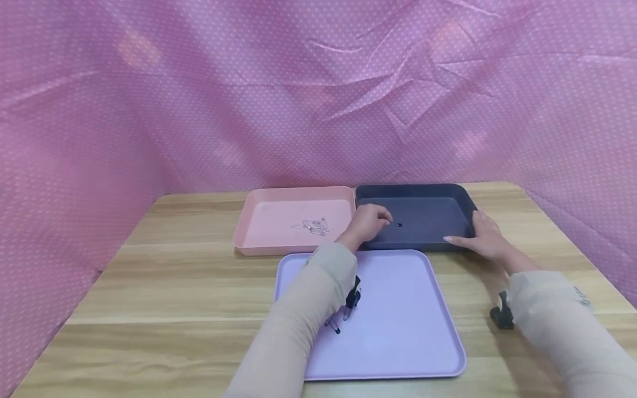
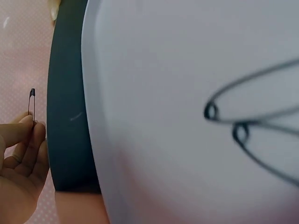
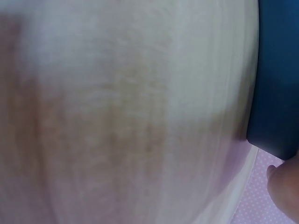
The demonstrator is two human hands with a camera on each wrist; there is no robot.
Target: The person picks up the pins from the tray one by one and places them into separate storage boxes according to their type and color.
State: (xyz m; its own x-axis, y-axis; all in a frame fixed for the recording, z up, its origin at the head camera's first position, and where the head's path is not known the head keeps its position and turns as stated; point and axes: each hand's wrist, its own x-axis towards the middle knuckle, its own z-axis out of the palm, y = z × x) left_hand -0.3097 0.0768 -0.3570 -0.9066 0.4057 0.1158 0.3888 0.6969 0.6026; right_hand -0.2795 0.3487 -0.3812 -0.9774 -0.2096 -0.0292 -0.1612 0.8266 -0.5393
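Note:
My left hand pinches a safety pin by its wire end, with the black cap pointing away from the fingertips. In the head view that hand hangs over the near left part of a dark blue tray. My right hand rests at the tray's near right corner, thumb stretched along the front rim and fingers on the right side. Black-capped safety pins lie on a lavender tray, partly hidden under my left forearm. Two coiled pin ends show large and blurred in the left wrist view.
Left of the dark tray stands a pink tray with several silver safety pins in a small heap. All three trays sit close together on a wooden table. A pink dotted cloth hangs behind and at the sides.

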